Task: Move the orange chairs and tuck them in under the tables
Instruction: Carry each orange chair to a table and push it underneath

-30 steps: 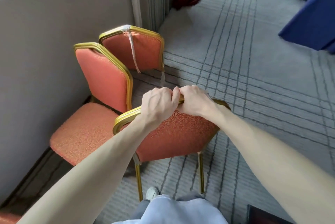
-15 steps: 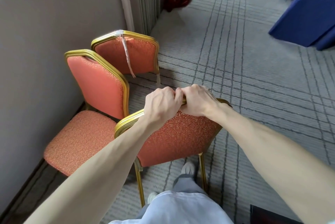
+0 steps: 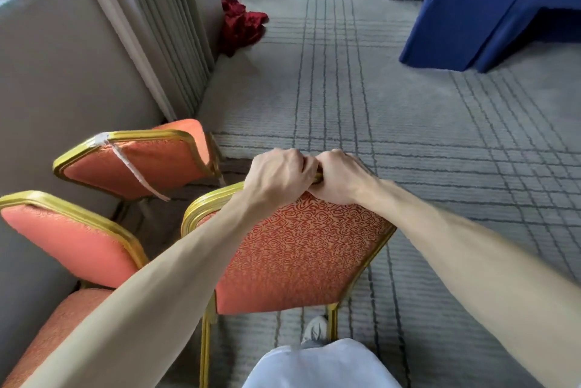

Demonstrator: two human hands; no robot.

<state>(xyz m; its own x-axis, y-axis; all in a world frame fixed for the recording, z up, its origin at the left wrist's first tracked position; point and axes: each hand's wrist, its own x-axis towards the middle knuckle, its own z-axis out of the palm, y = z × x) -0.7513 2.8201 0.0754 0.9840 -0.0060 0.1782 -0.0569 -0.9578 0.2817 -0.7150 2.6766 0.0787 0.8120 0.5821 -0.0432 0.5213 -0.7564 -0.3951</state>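
Orange fabric in a gold frame fills the lower centre: a chair [image 3: 295, 255], seen from behind its backrest. The left hand [image 3: 276, 180] and right hand [image 3: 341, 181] sit side by side, touching each other, on the middle of its top rail. Both sets of fingers are curled over the rail, clasping it tight. The backrest spreads directly below the knuckles, and the legs run down toward the shoe [image 3: 314, 329] at the bottom edge. Whether the legs touch the carpet [image 3: 408, 136] I cannot tell.

No chair in view is tucked in yet. Two more stand along the wall [image 3: 63, 57] on the left: a strapped chair [image 3: 141, 164] at middle left and a third chair [image 3: 72, 240] at lower left, just beside the held one. The table [image 3: 484, 4], draped in blue, is at upper right, well apart across open carpet. I judge the task barely begun: this chair is in hand, and the whole trip to the table is left. The other two are yet to be taken.
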